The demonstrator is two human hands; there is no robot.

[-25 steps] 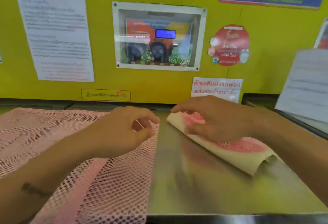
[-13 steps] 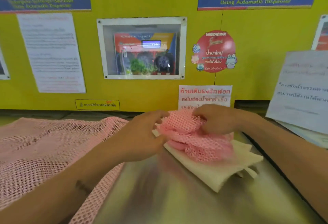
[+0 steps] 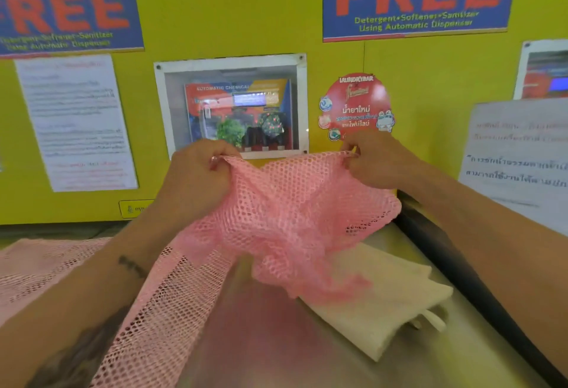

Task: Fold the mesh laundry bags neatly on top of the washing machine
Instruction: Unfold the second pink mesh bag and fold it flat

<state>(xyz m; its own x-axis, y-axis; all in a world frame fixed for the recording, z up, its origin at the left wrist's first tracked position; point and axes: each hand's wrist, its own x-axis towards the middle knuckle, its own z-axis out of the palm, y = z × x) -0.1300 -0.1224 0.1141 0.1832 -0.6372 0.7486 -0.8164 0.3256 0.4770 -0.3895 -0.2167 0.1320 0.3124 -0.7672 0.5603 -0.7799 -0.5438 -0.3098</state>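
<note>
A pink mesh laundry bag (image 3: 289,221) hangs in the air above the steel top of the washing machine (image 3: 276,341). My left hand (image 3: 196,178) pinches its upper left edge and my right hand (image 3: 373,161) pinches its upper right edge, stretching it between them. Its lower part droops crumpled over a folded cream bag (image 3: 378,301) lying on the steel top at the right. A second pink mesh bag (image 3: 147,320) lies spread flat on the left, partly under my left forearm.
A yellow wall (image 3: 252,12) with posters, a round red sticker (image 3: 356,108) and a glazed dispenser window (image 3: 233,108) stands close behind the machine. A dark gap (image 3: 461,277) runs along the machine's right edge, beside a paper notice (image 3: 519,160).
Both hands picked the small pink mesh bag off the folded cream bag and lifted it, pulling it open between them. The view has tilted upward.
</note>
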